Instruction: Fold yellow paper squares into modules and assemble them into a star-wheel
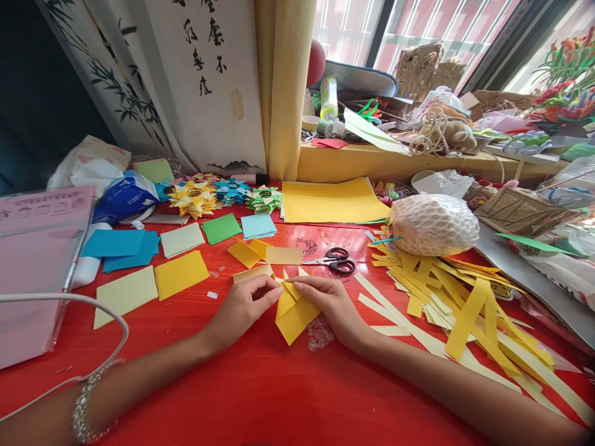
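Observation:
A folded yellow paper piece [294, 314] lies on the red table [260, 384] between my hands. My left hand [244, 305] pinches its upper left edge with fingers pressed together. My right hand [328, 300] lies over its right side, fingertips pressing down on the fold near the top. Pale yellow pointed flaps stick out above the fingers. Black-handled scissors [335, 260] rest just beyond my right hand.
Paper squares [180, 274] in yellow, blue and green lie to the left, with folded paper stars [195, 198] behind. Yellow paper strips [465, 297] pile at the right beside a net-wrapped round object [432, 224]. A pink box [32, 266] and white cable [69, 297] sit far left.

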Demonstrator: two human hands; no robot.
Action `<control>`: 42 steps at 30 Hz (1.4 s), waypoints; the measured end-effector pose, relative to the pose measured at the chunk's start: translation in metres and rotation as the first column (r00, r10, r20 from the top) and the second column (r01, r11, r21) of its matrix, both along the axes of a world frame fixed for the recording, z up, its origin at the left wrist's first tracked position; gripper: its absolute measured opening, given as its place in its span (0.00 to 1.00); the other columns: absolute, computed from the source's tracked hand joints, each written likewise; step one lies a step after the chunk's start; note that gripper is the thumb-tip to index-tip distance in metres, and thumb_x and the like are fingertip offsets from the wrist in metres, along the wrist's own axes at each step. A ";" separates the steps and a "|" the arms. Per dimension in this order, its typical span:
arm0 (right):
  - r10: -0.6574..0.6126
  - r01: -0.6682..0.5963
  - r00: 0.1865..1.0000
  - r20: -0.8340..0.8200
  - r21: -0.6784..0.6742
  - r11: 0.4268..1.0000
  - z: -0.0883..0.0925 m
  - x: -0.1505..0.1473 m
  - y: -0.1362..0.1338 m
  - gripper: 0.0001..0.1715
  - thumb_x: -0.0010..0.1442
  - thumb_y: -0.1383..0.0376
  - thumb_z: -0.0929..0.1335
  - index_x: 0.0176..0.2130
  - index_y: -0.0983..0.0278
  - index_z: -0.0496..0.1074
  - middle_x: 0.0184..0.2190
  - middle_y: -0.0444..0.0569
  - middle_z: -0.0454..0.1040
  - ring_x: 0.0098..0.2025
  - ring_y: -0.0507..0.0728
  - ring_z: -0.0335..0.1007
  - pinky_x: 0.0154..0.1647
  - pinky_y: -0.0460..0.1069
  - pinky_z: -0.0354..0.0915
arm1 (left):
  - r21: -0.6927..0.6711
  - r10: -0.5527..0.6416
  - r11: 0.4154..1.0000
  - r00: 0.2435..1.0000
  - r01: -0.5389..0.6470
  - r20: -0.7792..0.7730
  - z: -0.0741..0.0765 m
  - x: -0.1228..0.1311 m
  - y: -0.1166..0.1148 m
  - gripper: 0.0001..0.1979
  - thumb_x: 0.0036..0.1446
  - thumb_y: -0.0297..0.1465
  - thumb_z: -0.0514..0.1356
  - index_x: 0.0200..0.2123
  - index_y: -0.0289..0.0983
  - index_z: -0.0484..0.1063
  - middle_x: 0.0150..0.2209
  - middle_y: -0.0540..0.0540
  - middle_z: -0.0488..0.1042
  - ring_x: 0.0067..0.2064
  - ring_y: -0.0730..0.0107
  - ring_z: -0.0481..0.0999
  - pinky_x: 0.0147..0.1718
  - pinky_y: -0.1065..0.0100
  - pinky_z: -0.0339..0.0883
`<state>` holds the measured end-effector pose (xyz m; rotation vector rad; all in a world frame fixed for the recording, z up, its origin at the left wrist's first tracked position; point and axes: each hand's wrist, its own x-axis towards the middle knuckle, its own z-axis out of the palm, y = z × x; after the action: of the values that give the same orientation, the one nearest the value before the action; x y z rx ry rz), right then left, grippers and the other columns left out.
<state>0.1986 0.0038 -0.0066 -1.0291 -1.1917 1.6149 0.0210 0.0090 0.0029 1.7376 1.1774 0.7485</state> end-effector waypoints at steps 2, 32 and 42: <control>0.007 -0.007 1.000 0.016 0.000 1.000 0.000 0.000 0.000 0.16 0.53 0.59 0.68 0.40 0.62 0.76 0.33 0.46 0.76 0.33 0.52 0.66 0.32 0.45 0.58 | -0.025 0.004 1.000 1.000 -0.004 0.004 0.000 -0.001 0.000 0.11 0.57 0.39 0.52 0.31 0.39 0.69 0.28 0.52 0.69 0.24 0.76 0.62 0.21 0.74 0.54; 0.044 -0.054 0.991 0.125 0.079 0.995 -0.003 0.001 -0.003 0.14 0.52 0.58 0.68 0.38 0.62 0.76 0.36 0.47 0.76 0.36 0.55 0.68 0.36 0.47 0.61 | -0.009 0.001 1.000 1.000 -0.001 0.020 0.001 0.000 0.000 0.14 0.57 0.40 0.52 0.28 0.38 0.69 0.24 0.53 0.63 0.22 0.77 0.58 0.20 0.73 0.53; 0.093 -0.095 0.995 0.027 0.068 0.993 0.000 0.000 -0.003 0.22 0.54 0.61 0.67 0.48 0.65 0.67 0.25 0.44 0.71 0.29 0.51 0.66 0.28 0.45 0.59 | -0.078 0.027 0.997 0.997 -0.021 0.070 0.002 0.002 0.000 0.13 0.58 0.40 0.51 0.28 0.38 0.65 0.22 0.55 0.60 0.21 0.77 0.56 0.19 0.74 0.52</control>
<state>0.1982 0.0007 -0.0068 -0.9625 -1.3204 1.6259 0.0233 0.0087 0.0049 1.6226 1.1657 0.7635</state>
